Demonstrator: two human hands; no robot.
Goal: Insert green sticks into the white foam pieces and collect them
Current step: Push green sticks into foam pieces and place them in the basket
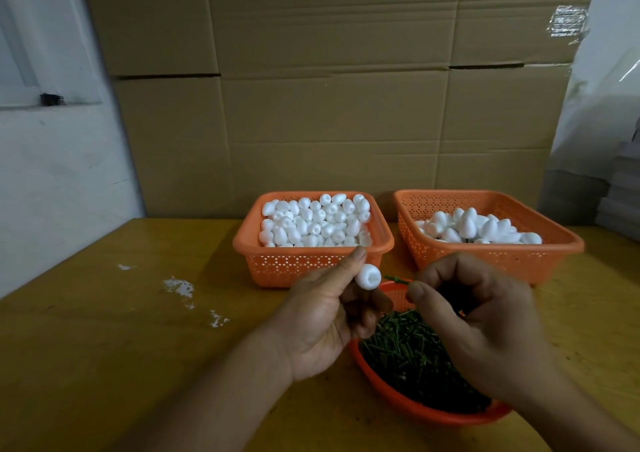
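I pinch a white foam piece (368, 277) between the thumb and fingertips of my left hand (323, 320), its dimpled end turned toward my right hand (485, 323). That hand is curled, thumb against forefinger, nipping a green stick (398, 279) whose free tip points at the foam piece. The tip stands just beside the foam, apart from it, with a small gap between them.

Taking the foam piece as my mark: straight below it, under both hands, sits a round orange basket (429, 411) heaped with more green sticks (405, 347). My right hand covers part of that heap.

Just behind the foam piece stands a square orange basket (294, 261) with a perforated wall, filled close to the rim with loose white foam pieces (315, 221). My left forefinger tip shows against its near rim.

Behind the foam piece and off to the right is a second square orange basket (491, 261), less full. White foam pieces (481, 228) lie in a low pile there; I can see a dark stem under one or two, but I cannot tell for the rest.

All three baskets rest on the yellow wooden desk (121, 347). Well to the left of the foam piece, white crumbs (180, 287) are scattered on the desk top.

Far behind the foam piece, beyond the baskets, brown cardboard sheets (329, 87) stand upright at the back edge of the desk. A pale wall (52, 174) shows to their left, and clear plastic wrap (602, 87) hangs to their right.
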